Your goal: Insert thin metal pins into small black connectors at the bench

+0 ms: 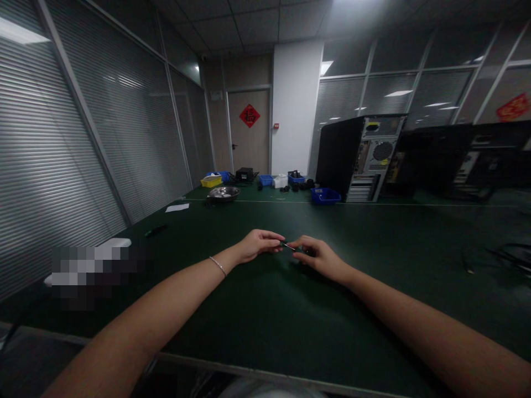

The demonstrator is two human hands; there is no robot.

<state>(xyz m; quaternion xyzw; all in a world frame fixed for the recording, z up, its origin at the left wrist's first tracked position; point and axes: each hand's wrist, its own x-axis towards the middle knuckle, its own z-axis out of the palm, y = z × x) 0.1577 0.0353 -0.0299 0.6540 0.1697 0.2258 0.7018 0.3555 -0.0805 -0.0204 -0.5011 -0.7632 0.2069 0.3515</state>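
Thin metal rod [289, 247] lies just below frame centre, long axis slanting down rightward, upper-left end pinched in left hand [259, 245], lower-right end at the half-curled right hand [318, 255], grip there unclear.

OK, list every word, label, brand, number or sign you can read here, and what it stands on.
"福": on the red diamond sign on the door.
Too blurred to read: the marks on the red sign at far right.
Too small to read: any print on the yellow marks on the computer tower.
None readable: the thin item at the fingers.
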